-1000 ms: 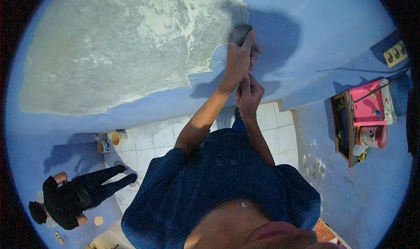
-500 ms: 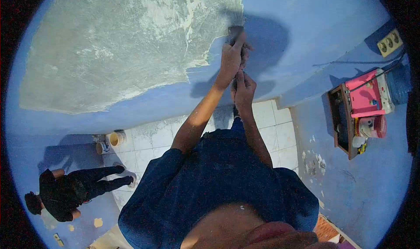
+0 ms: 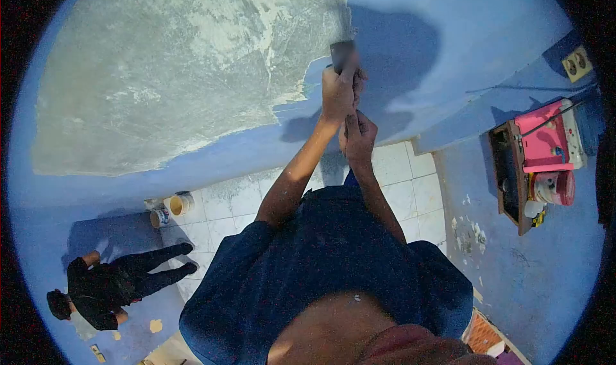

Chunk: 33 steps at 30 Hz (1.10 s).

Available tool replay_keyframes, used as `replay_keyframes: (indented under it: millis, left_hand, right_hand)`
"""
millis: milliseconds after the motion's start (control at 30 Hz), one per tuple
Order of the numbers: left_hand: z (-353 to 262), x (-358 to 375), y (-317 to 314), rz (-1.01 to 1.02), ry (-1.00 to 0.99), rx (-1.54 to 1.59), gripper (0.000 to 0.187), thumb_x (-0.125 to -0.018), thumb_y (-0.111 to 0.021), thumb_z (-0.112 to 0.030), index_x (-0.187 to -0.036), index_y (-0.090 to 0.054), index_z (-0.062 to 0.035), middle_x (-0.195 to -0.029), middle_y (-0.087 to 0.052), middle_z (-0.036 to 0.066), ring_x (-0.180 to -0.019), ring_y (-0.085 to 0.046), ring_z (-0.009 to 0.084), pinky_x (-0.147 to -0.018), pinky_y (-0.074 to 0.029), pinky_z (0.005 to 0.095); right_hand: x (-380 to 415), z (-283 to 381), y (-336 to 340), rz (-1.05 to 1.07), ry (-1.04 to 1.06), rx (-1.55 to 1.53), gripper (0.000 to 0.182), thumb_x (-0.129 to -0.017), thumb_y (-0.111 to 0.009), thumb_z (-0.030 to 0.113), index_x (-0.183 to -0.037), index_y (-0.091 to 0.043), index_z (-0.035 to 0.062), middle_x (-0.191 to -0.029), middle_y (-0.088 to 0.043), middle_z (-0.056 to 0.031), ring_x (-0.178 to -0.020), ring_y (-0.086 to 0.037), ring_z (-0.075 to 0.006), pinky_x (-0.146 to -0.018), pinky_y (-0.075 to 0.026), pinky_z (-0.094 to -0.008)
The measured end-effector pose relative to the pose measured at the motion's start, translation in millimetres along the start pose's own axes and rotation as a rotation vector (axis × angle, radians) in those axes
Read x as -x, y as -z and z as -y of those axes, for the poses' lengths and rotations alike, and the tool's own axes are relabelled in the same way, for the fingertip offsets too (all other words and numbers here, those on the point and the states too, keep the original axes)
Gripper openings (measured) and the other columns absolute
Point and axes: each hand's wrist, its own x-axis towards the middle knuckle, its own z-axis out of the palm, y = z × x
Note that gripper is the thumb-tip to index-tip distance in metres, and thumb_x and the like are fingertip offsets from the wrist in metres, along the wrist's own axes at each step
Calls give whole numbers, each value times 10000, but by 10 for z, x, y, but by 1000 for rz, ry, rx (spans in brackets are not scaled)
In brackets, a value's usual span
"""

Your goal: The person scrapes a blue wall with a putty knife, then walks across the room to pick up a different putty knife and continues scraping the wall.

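My left hand [image 3: 337, 95] is closed around a putty knife [image 3: 342, 56], whose dark, broad blade points up the wall. The blade is at the right border of a grey plastered patch [image 3: 192, 76], next to blue paint. Just below, my right hand [image 3: 359, 137] is closed with the fingers pinched together, close to the left wrist. Whatever it holds is hidden. Both hands cast shadows on the blue wall [image 3: 410, 76].
A person [image 3: 102, 291] in dark clothes stands at the left by the wall. Two buckets [image 3: 181, 204] sit on the white tiled floor [image 3: 221, 230]. On the right are a wooden shelf [image 3: 507, 179] with a pink item [image 3: 545, 137], containers, and a wall socket [image 3: 577, 63].
The putty knife's blade has tilted and shows more of its face now, slightly lower in the view. Both hands stay close together. The whole view has shifted a little.
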Motion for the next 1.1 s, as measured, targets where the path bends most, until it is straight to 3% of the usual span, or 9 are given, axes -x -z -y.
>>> replay_keyframes:
  millis: [233,333,533,633,733,833,933,1100]
  left_hand:
    - [-79,6,-97,-12,27,32,457,-903,-549,-396,-596,-502,-59,-468,-432,-9,-343,-354,66,-317,-252,239]
    - [-84,9,-69,-15,70,31,451,-901,-551,-393,-599,-500,-62,-471,-432,-7,-346,-357,73,-320,-255,241]
    - [-59,-51,-7,-8,84,-11,453,-893,-554,-420,-614,-508,-65,-466,-428,-1,-346,-362,84,-326,-269,252]
    - [-61,-17,-15,-20,81,-35,455,-889,-557,-425,-618,-513,-62,-465,-427,0,-344,-362,86,-326,-270,253]
    - [-8,2,19,-11,73,-21,457,-889,-557,-424,-616,-514,-61,-464,-426,-1,-335,-357,87,-320,-266,254]
    - [-87,-22,8,-15,69,-44,460,-889,-558,-422,-608,-508,-62,-463,-421,-3,-326,-352,90,-312,-260,258]
    - [-73,-11,-34,-38,70,-25,461,-890,-558,-417,-599,-504,-63,-458,-414,-3,-322,-349,93,-305,-257,260]
    - [-208,-91,-68,13,39,11,452,-892,-562,-402,-589,-496,-73,-459,-413,-2,-331,-355,94,-304,-256,258]
  right_hand:
    - [27,128,27,-5,-33,-9,382,-930,-532,275,-658,-528,7,-490,-464,-18,-448,-439,-81,-415,-330,-277]
    - [3,160,4,-43,116,132,380,-928,-540,285,-669,-531,8,-494,-460,-10,-448,-432,-80,-414,-324,-275]
    - [-69,-3,-77,-19,78,-71,382,-922,-551,321,-698,-538,12,-501,-462,0,-440,-420,-75,-405,-315,-275]
    - [-22,-30,-99,-26,30,-107,339,-949,-520,258,-695,-520,35,-504,-419,32,-392,-363,-44,-358,-259,-238]
    - [7,120,-83,-10,120,-11,340,-948,-522,273,-710,-537,31,-500,-419,30,-384,-355,-40,-346,-245,-233]
    - [75,258,-138,21,-19,-166,355,-952,-511,281,-701,-537,32,-497,-420,27,-385,-359,-41,-350,-246,-235]
    - [47,98,-110,-13,97,-63,354,-957,-500,274,-708,-547,27,-492,-418,26,-381,-358,-44,-351,-255,-234]
    - [-67,211,-101,-6,29,-106,348,-930,-540,287,-700,-548,26,-506,-438,18,-413,-380,-53,-380,-287,-251]
